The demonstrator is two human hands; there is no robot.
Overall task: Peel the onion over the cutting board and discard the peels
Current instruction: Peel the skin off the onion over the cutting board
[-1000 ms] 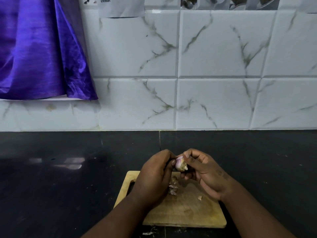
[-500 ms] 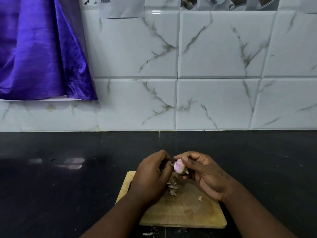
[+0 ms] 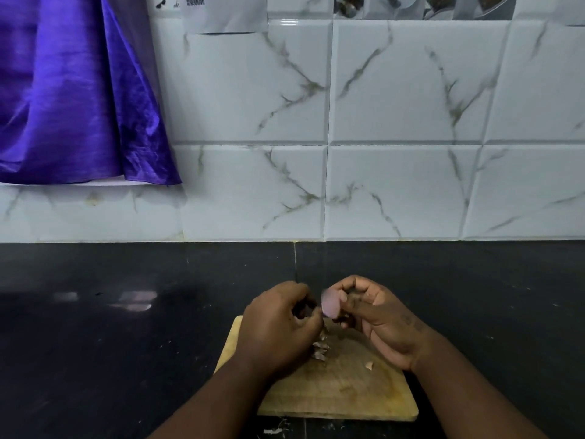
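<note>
A glossy black worktop (image 3: 126,343) runs the full width and meets a wall of white marble-veined tiles (image 3: 395,122). A shiny purple cloth (image 3: 69,99) hangs at the upper left. A sheet of paper (image 3: 228,12) hangs at the wall's top edge.

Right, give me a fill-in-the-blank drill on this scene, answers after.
1. The onion is held in the ____ hand.
2. A small heap of peels lies on the wooden ____.
3. The cloth hanging on the wall is ____.
4. The left hand works beside the onion, above the ____ countertop.

Answers: right; board; purple; black
</note>
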